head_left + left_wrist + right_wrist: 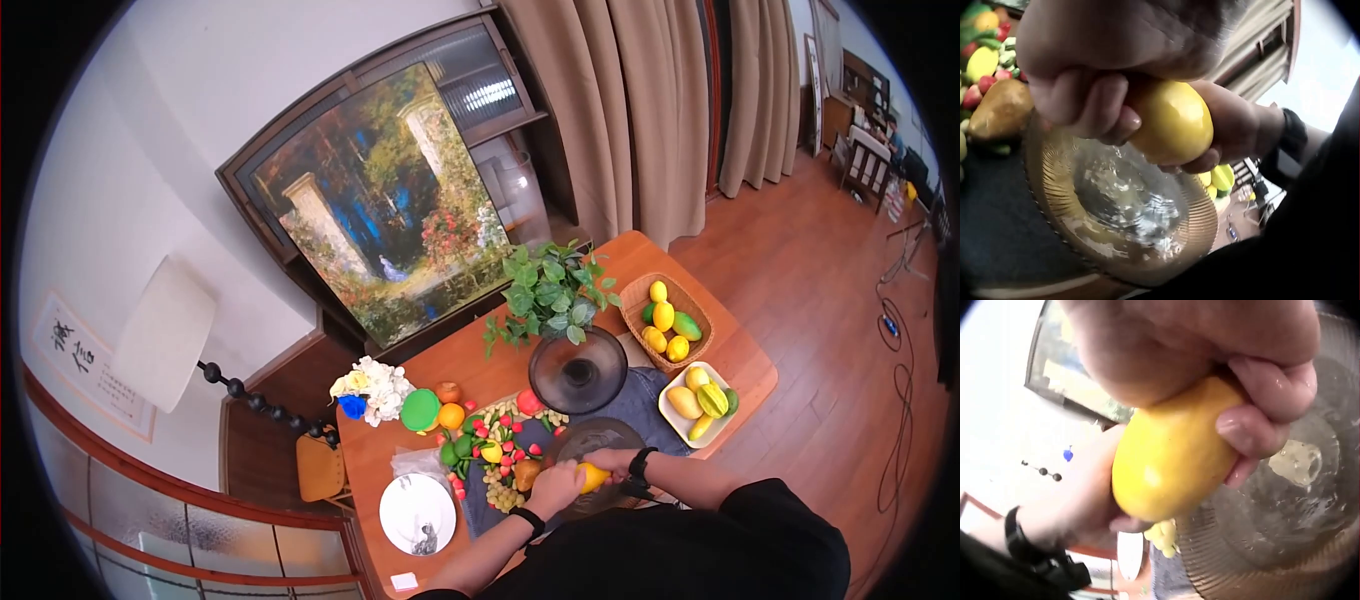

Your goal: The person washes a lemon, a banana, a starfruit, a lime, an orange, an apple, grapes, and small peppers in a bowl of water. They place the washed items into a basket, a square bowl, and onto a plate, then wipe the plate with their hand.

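Observation:
Both hands hold one yellow lemon-like fruit (592,476) just above a ribbed clear glass plate (590,437) at the near side of the wooden table. My left hand (555,487) grips it from the left, fingers (1094,103) curled over the fruit (1172,119). My right hand (615,463), with a black watch at the wrist, grips the other end, its fingers (1260,406) wrapped over the fruit (1166,456). The plate (1129,206) lies directly beneath and looks wet (1285,519).
A brown pear (1000,109) and several small fruits (495,450) lie left of the plate. Behind stand a dark glass bowl (580,372), a potted plant (548,290), a wicker basket of lemons (668,318) and a white square dish (700,402). A white round plate (417,513) sits front left.

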Available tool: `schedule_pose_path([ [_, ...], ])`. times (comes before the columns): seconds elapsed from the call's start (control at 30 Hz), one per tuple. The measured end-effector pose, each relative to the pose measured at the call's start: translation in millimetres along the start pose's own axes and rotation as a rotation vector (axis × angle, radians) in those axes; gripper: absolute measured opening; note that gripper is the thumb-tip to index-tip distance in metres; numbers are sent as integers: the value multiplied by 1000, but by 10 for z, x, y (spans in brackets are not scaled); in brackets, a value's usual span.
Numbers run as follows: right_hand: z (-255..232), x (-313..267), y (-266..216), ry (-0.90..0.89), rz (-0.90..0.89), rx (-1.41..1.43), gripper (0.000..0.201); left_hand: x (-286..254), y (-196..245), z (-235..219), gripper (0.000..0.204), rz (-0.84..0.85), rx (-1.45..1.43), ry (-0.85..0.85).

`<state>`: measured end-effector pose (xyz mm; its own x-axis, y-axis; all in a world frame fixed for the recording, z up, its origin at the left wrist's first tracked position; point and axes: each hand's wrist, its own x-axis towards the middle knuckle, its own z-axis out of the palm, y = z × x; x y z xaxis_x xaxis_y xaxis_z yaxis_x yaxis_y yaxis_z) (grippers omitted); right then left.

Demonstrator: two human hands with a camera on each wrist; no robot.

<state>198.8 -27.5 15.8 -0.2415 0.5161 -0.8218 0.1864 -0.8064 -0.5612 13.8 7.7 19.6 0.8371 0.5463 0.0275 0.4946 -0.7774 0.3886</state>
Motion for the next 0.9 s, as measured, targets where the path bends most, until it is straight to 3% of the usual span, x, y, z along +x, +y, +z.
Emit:
schedule_pose_path([
  [0.03,-44,46,20,-157,70,80,50,21,63,-68,32,54,2,43],
  [0.07,-83,124,52,-155,70,78,50,43,116,-148,32,54,1,46],
  [0.13,-92,313,199,-329,110,127,52,43,199,-295,39,210,124,-36],
  [0.23,-76,371,351,-329,119,151,51,10,230,-298,38,296,88,51],
  [0.4,-5,352,437,-210,15,221,46,33,150,-40,33,143,49,0],
  [0.47,35,138,305,-63,10,247,43,69,181,11,31,84,52,6],
  [0.53,-3,265,372,-57,-1,271,42,139,212,6,31,-107,30,-179],
  [0.6,-14,389,469,-50,-13,287,40,170,-13,244,30,-71,67,-203],
  [0.63,13,437,526,226,-344,-300,37,195,-159,380,30,-37,105,-225],
  [0.67,26,459,558,497,-664,-896,34,189,-294,403,40,-144,-158,-349],
  [0.7,56,388,527,496,-662,-897,34,190,-390,384,40,-144,-160,-348],
  [0.77,184,-79,210,647,-738,-739,28,214,-533,314,54,-997,-1424,-1058],
  [0.8,199,-261,77,648,-738,-740,28,159,-500,251,63,-981,-1561,-1104],
  [0.83,207,-427,-43,621,-848,-804,28,138,-433,209,63,-980,-1558,-1106],
  [0.87,209,-504,-105,595,-956,-864,29,132,-368,173,62,-1023,-1617,-1048],
  [0.9,213,-503,-114,601,-954,-858,29,130,-338,172,61,-1066,-1676,-988],
])
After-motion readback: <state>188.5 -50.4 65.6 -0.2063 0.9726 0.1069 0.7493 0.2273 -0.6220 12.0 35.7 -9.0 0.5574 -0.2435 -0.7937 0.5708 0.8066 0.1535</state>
